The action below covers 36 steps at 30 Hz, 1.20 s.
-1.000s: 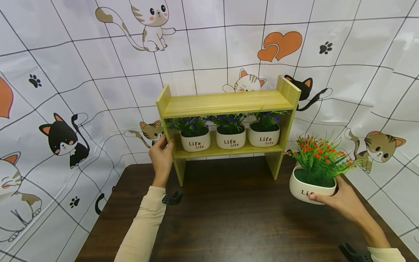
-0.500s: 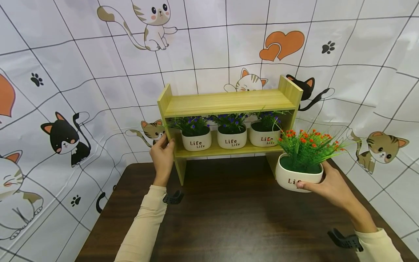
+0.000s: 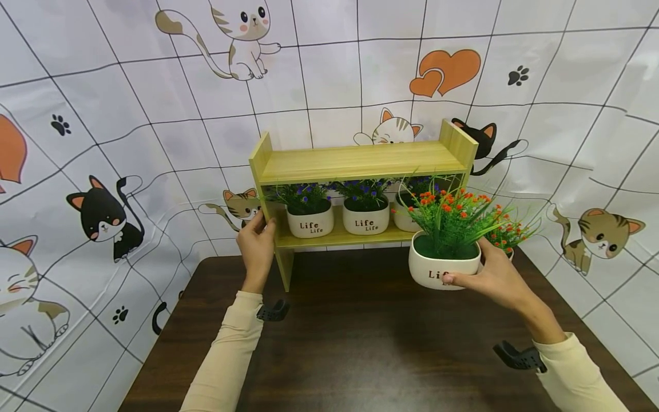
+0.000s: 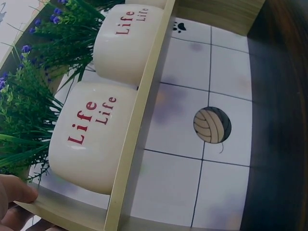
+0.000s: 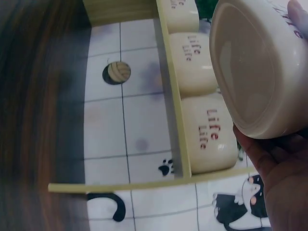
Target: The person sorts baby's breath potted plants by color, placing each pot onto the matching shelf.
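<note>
My left hand [image 3: 256, 249] pinches the left side panel of a small two-tier wooden shelf [image 3: 355, 161], thumb on the inner face. Three white "Life" pots with purple-flowered plants stand in a row on the lower board: a left pot [image 3: 310, 222], a middle pot [image 3: 366, 220] and a right one partly hidden. In front of the shelf's right end, my right hand [image 3: 496, 277] holds a white flowerpot [image 3: 437, 270] with orange flowers, raised above the table. The pot's smooth underside shows in the right wrist view.
Behind my right hand, a second orange-flowered plant [image 3: 507, 232] stands at the table's right side, its pot mostly hidden. The dark wooden table [image 3: 350, 343] stretches in front of the shelf. A wall covering [image 3: 329, 74] with printed cats surrounds the table.
My right hand has carried the orange-flowered pot leftward and slightly up, to in front of the shelf's right end. The second orange-flowered plant has come into sight. My left hand stays on the panel.
</note>
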Available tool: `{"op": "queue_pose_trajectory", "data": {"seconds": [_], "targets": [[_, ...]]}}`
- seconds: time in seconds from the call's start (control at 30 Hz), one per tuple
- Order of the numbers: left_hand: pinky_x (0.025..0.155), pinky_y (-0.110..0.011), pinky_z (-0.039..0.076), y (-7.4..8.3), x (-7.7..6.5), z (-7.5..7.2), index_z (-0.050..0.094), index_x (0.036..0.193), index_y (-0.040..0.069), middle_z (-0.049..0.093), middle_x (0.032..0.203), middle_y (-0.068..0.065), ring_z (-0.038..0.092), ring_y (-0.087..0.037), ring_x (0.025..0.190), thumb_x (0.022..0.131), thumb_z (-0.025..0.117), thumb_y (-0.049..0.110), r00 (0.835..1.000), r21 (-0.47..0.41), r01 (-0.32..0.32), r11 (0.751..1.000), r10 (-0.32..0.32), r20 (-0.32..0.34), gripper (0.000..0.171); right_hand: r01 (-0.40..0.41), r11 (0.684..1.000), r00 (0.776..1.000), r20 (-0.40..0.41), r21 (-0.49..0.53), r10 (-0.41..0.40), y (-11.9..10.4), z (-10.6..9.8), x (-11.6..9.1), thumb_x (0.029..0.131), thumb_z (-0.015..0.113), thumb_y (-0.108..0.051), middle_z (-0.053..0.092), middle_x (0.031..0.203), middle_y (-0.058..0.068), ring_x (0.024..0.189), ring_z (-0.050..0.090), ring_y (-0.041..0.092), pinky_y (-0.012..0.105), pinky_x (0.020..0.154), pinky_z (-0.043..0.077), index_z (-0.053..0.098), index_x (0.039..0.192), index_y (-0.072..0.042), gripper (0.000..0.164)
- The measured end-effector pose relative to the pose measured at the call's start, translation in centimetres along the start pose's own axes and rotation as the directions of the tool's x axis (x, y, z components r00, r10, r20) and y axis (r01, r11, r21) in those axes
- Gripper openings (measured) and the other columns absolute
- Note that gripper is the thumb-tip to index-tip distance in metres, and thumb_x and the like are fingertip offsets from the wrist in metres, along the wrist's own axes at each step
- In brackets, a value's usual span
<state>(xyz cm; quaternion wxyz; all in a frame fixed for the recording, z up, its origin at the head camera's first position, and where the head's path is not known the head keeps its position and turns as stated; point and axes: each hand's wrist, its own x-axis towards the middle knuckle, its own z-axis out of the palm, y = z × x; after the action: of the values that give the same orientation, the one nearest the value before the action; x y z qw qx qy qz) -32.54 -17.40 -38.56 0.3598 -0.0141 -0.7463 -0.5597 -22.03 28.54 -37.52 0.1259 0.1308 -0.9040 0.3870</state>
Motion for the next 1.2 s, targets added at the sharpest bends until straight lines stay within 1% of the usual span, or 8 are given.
{"op": "queue_pose_trajectory", "data": {"seconds": [0.1,0.2,0.27,0.53,0.63,0.77,1.07,1.2], "targets": [[0.088,-0.029,0.062,0.1,0.0,0.0,0.072,0.137,0.001,0.075,0.125,-0.024,0.076,-0.034,0.116,0.102,0.069,0.006,1.0,0.0,0.006,1.0,-0.006,-0.001,0.035,0.014,1.0,1.0,0.009,0.004,-0.014,-0.8,0.4,0.7,0.079,0.093,-0.028,0.077,0.106,0.018,0.082,0.062,0.006,0.025,0.067,0.05,0.059,0.124,0.003,0.064],[0.093,-0.045,0.061,0.1,0.0,0.0,0.071,0.137,0.001,0.075,0.126,-0.024,0.075,-0.034,0.117,0.102,0.069,0.006,1.0,0.002,0.009,1.0,-0.009,-0.001,0.036,0.029,0.999,0.999,0.025,0.018,-0.03,-1.5,0.8,1.3,0.079,0.093,-0.028,0.077,0.1,0.016,0.077,0.063,0.006,0.026,0.064,0.051,0.058,0.122,0.003,0.064],[0.093,-0.05,0.06,0.2,-0.1,0.0,0.071,0.138,0.002,0.075,0.126,-0.023,0.076,-0.034,0.116,0.102,0.069,0.006,1.0,0.007,0.012,1.0,-0.012,0.0,0.036,0.043,0.998,0.998,0.035,0.034,-0.045,-1.9,1.0,1.7,0.079,0.093,-0.027,0.076,0.099,0.016,0.075,0.065,0.005,0.026,0.063,0.052,0.057,0.122,0.003,0.064],[0.092,-0.044,0.062,0.3,0.1,0.0,0.07,0.139,0.002,0.076,0.126,-0.022,0.077,-0.033,0.114,0.102,0.069,0.006,1.0,0.017,0.018,1.0,-0.018,0.002,0.037,0.116,0.992,0.993,0.032,0.054,-0.118,-3.3,1.8,3.4,0.08,0.094,-0.027,0.072,0.107,0.015,0.082,0.066,0.012,0.026,0.069,0.055,0.06,0.128,0.0,0.064],[0.092,-0.037,0.062,0.3,0.1,0.0,0.07,0.139,0.001,0.075,0.126,-0.023,0.077,-0.033,0.115,0.102,0.07,0.006,1.0,0.003,0.017,1.0,-0.017,0.003,0.037,0.129,0.989,0.99,0.044,0.066,-0.132,-3.9,1.9,3.8,0.08,0.093,-0.027,0.073,0.106,0.015,0.081,0.067,0.013,0.027,0.067,0.055,0.059,0.128,0.0,0.065],[0.092,-0.033,0.061,0.3,0.2,0.1,0.071,0.137,0.0,0.075,0.126,-0.024,0.076,-0.034,0.115,0.101,0.07,0.006,1.0,-0.002,0.017,1.0,-0.017,-0.002,0.036,0.143,0.987,0.988,0.047,0.072,-0.147,-4.9,1.9,4.3,0.08,0.093,-0.027,0.077,0.104,0.014,0.081,0.07,0.011,0.027,0.068,0.056,0.059,0.131,-0.001,0.067],[0.095,-0.047,0.059,0.2,0.1,0.1,0.069,0.138,-0.001,0.074,0.127,-0.025,0.076,-0.035,0.115,0.102,0.07,0.006,1.0,-0.008,0.018,1.0,-0.018,-0.002,0.037,0.185,0.98,0.981,0.047,0.07,-0.188,-7.0,1.8,5.6,0.08,0.092,-0.029,0.076,0.119,0.013,0.102,0.07,0.021,0.03,0.084,0.057,0.054,0.148,-0.007,0.08],[0.094,-0.048,0.06,0.1,0.1,0.0,0.07,0.138,-0.001,0.075,0.126,-0.024,0.076,-0.034,0.115,0.102,0.07,0.006,1.0,-0.003,0.016,1.0,-0.016,-0.003,0.037,0.204,0.977,0.977,0.045,0.068,-0.208,-7.9,1.7,6.1,0.08,0.092,-0.029,0.078,0.116,0.013,0.102,0.071,0.022,0.033,0.085,0.056,0.057,0.143,-0.006,0.076]]}}
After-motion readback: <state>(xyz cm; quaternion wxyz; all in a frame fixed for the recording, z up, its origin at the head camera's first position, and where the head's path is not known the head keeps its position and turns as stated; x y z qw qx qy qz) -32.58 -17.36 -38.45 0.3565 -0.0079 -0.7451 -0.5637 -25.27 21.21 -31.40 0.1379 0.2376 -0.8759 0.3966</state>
